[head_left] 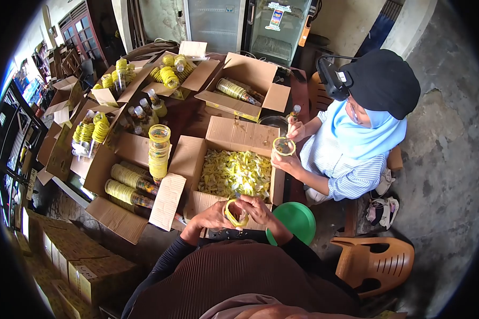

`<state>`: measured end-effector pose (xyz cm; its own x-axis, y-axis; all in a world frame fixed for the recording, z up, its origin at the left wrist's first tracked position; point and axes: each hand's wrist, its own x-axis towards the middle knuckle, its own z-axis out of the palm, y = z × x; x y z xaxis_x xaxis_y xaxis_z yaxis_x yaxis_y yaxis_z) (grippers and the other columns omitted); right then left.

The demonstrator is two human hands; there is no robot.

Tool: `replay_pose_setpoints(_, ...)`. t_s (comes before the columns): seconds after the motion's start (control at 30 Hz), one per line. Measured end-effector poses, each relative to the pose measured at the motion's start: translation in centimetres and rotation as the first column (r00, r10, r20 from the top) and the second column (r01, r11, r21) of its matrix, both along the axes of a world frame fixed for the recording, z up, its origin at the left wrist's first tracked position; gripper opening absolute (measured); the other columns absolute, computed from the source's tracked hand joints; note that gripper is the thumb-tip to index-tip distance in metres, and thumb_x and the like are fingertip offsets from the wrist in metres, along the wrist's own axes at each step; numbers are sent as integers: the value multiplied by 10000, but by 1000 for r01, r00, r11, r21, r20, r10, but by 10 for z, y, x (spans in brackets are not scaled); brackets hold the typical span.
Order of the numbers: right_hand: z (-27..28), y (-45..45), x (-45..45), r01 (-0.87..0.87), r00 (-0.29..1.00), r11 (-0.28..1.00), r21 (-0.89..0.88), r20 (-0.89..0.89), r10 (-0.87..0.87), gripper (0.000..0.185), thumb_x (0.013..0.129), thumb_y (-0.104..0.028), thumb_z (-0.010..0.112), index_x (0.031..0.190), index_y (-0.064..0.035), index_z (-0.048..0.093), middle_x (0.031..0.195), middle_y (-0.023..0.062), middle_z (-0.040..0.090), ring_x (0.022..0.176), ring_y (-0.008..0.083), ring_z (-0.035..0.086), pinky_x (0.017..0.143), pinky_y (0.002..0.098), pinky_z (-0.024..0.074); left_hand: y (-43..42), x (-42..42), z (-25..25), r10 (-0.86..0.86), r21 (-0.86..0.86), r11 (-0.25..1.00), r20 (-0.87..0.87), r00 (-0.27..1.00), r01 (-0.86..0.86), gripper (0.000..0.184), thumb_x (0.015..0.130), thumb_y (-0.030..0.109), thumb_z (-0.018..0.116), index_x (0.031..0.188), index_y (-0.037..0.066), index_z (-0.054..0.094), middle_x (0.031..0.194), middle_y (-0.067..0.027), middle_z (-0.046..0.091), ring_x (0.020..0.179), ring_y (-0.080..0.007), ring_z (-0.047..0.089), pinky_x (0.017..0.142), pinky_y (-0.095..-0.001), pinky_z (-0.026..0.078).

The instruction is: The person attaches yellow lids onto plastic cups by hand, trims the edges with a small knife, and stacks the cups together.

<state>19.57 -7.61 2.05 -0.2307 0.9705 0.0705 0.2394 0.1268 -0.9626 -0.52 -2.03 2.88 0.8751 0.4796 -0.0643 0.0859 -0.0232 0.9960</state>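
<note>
Just in front of my body, my left hand [210,215] is wrapped around a clear plastic cup with a yellow rim [230,217], its mouth tilted toward me. At the cup's far right side, my right hand [256,209] has its fingers bent and closed against the rim. Whether a small item is also pinched there is hidden. Directly beyond my hands is an open cardboard box [245,133] filled with small yellow wrapped pieces [234,173]. Left of it stands a tall stack of yellow-rimmed cups [159,151].
At the right, a co-worker [351,143] holds a similar cup [284,146] and a small bottle [295,111]. A green basin [294,223] sits by my right forearm, near an orange chair [378,260]. More boxes [120,223] with cup stacks surround the table's left and back.
</note>
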Motion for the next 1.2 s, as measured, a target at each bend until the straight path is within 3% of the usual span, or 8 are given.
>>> replay_pose_setpoints(0.2, -7, 16, 0, 38, 980, 996, 81, -195, -21, 303, 1003, -269, 514, 879, 6, 545, 745, 14, 480, 734, 80, 434, 663, 269, 400, 2, 4, 4, 111, 162, 980, 56, 992, -118, 508, 656, 176, 884, 1042, 9, 599, 942, -62, 642, 843, -149, 589, 788, -307, 496)
replay_pose_setpoints(0.27, -23, 20, 3, 11, 961, 999, -34, -275, -20, 277, 1002, -244, 526, 899, 11, 557, 804, 11, 545, 785, 75, 487, 709, 258, 426, 2, 7, -3, 175, 150, 973, 15, 984, -175, 504, 652, 188, 887, 1024, 12, 595, 936, -66, 645, 844, -148, 595, 774, -315, 496)
replay_pose_setpoints(0.33, -38, 21, 1, 48, 885, 991, -122, -455, -98, 228, 999, -206, 538, 930, 7, 578, 851, 13, 595, 832, 69, 531, 751, 245, 447, 1, 9, -8, 182, 206, 962, 15, 983, -181, 488, 651, 151, 848, 1038, -10, 597, 901, -97, 652, 800, -201, 627, 764, -334, 507)
replay_pose_setpoints(0.6, -56, 18, 11, 87, 868, 975, -205, -465, -176, 178, 991, -156, 545, 970, 11, 603, 913, 15, 632, 891, 66, 569, 800, 233, 466, -5, 22, -9, 286, 408, 878, -31, 958, -249, 497, 695, 217, 811, 1022, -47, 544, 852, -228, 637, 808, -388, 648, 714, -397, 501)
replay_pose_setpoints(0.63, -57, 16, 7, 113, 779, 959, -259, -576, -247, 195, 981, -163, 557, 988, 25, 610, 966, 38, 659, 956, 87, 605, 856, 228, 481, -7, 24, -8, 301, 471, 844, -21, 953, -256, 509, 698, 223, 815, 1029, -51, 542, 846, -225, 639, 810, -384, 650, 714, -397, 502)
replay_pose_setpoints(0.67, -58, 18, 12, 98, 856, 961, -258, -470, -214, 225, 973, -179, 570, 1009, 39, 613, 1013, 62, 673, 1019, 118, 623, 905, 231, 486, -7, 24, -10, 304, 469, 845, -24, 952, -258, 509, 698, 223, 815, 1029, -51, 542, 846, -225, 639, 810, -384, 650, 714, -397, 502)
replay_pose_setpoints(1.0, -53, 15, 5, 173, 783, 896, -409, -495, -377, 189, 952, -205, 623, 872, -34, 617, 878, -21, 627, 894, 69, 605, 789, 212, 458, -13, 31, -31, 374, 498, 826, -134, 918, -264, 511, 697, 230, 825, 1015, -44, 534, 804, -223, 646, 739, -358, 661, 654, -387, 507)
replay_pose_setpoints(1.2, -57, 13, 28, 56, 988, 967, -250, -125, -89, 282, 979, -252, 589, 802, -33, 573, 768, -32, 573, 713, 60, 529, 655, 245, 442, -17, 19, -28, 305, 499, 835, -70, 950, -231, 587, 686, 254, 856, 1083, -31, 531, 879, -197, 660, 801, -297, 672, 696, -374, 512)
